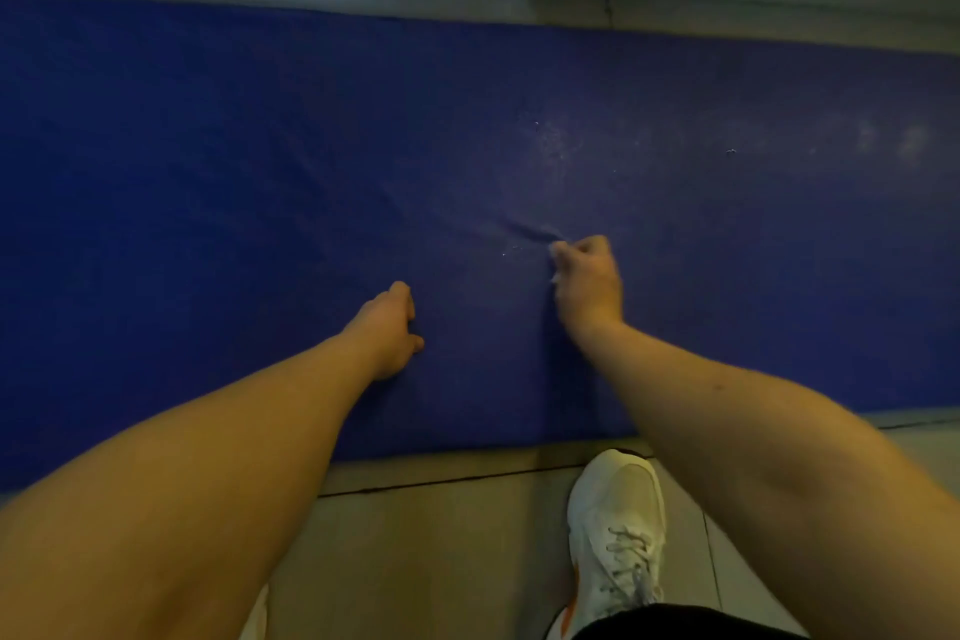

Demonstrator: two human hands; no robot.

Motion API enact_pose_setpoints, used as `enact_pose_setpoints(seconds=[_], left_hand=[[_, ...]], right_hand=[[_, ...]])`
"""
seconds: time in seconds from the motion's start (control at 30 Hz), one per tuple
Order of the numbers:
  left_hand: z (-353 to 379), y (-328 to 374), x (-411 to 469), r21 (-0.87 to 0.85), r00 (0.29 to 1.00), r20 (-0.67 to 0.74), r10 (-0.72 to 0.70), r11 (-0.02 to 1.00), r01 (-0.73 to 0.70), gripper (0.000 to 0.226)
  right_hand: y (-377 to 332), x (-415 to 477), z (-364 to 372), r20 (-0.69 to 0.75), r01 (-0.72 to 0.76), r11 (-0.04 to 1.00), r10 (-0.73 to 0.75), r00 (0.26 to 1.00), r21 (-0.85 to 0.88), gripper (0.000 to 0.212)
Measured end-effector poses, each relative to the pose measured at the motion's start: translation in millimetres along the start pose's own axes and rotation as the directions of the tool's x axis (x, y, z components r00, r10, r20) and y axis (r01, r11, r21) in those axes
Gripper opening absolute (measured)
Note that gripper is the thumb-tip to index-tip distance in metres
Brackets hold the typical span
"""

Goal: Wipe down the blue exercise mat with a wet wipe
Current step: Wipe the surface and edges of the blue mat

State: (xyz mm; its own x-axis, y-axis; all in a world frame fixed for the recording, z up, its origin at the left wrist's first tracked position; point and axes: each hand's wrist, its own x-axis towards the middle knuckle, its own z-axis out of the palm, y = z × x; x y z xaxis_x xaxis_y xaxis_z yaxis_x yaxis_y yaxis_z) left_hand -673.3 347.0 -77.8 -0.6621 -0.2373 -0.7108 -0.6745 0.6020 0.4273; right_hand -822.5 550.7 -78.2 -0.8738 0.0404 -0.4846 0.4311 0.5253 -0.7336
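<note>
Head view: the mat [208, 146] lies flat across the tile floor [441, 546], filling mid-frame. We judge the job partway done. White specks and a pale dusty patch sit just beyond the right hand [589, 281], with paler smudges far right. We see no clear wet trail, so we cannot tell how much is cleaned. Right hand is clenched round a small white wipe [557, 251], pressing it down; the mat puckers just ahead. Left hand [389, 333] is curled, knuckles on the mat, nothing in it that we see. White shoe [618, 525] sits beside the near edge
</note>
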Motion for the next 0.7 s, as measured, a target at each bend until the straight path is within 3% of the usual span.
enact_pose_setpoints(seconds=[0.1, 0.17, 0.27, 0.37, 0.43, 0.53, 0.63, 0.7], left_hand=[[0, 1, 0, 0.010, 1.000, -0.011, 0.003, 1.000, -0.003, 0.030], [1, 2, -1, 0.018, 1.000, -0.017, 0.006, 1.000, -0.006, 0.030], [1, 1, 0, 0.017, 1.000, -0.026, -0.009, 1.000, 0.010, 0.030], [2, -1, 3, -0.019, 0.999, -0.035, 0.021, 1.000, -0.022, 0.054], [2, -1, 3, -0.039, 0.999, -0.037, 0.021, 0.999, -0.022, 0.060], [2, -1, 3, -0.009, 0.999, -0.022, -0.033, 0.999, 0.033, 0.030], [1, -1, -2, -0.025, 0.999, -0.021, -0.032, 0.999, 0.032, 0.028], [-1, 1, -4, -0.034, 0.999, -0.014, -0.029, 0.999, 0.029, 0.028]], right_hand=[[-1, 14, -12, -0.178, -0.038, 0.999, 0.044, 0.983, 0.038, 0.019], [-7, 1, 11, -0.151, 0.014, 1.000, -0.012, 0.989, 0.015, 0.010], [-15, -41, 73, 0.113, 0.014, 0.996, -0.025, 0.993, 0.092, 0.010], [-23, -77, 116, 0.459, -0.038, 0.993, -0.016, 0.888, 0.108, 0.018], [-23, -69, 118, 0.534, 0.044, 0.999, -0.047, 0.844, 0.019, 0.023], [-26, -29, 83, 0.400, 0.131, 0.991, -0.113, 0.910, -0.019, 0.023], [-34, 17, 33, 0.188, 0.140, 0.981, -0.114, 0.976, -0.133, 0.024], [-40, 39, 11, 0.246, 0.181, 0.932, -0.104, 0.964, -0.315, 0.025]])
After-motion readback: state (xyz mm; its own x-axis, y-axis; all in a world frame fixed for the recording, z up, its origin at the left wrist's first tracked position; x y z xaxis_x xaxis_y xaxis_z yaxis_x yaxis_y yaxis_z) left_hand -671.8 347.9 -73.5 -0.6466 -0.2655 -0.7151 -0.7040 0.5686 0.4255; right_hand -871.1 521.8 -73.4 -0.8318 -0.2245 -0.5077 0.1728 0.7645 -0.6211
